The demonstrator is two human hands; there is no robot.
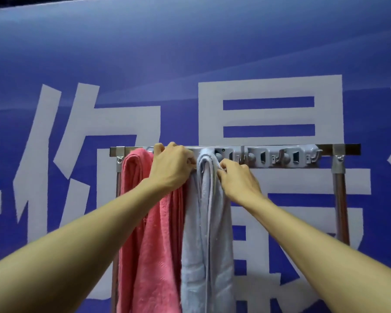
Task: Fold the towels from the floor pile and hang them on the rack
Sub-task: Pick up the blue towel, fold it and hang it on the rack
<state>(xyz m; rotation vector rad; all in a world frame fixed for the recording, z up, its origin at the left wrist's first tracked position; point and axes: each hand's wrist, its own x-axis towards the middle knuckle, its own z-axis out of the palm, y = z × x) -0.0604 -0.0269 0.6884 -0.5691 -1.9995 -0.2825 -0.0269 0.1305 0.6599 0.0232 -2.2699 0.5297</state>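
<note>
Two towels hang side by side on the rack (345, 149). The pink towel (154, 233) is on the left and the blue towel (203, 222) is just beside it. The left hand (171, 164) rests on the bar and pinches the top of the blue towel. The right hand (238, 178) pinches its other edge. Behind is a blue wall (190, 53) with big white letters.

Two towels, one pink towel (149, 233), one pale blue towel (203, 233); one rack (345, 150); two hands.
</note>
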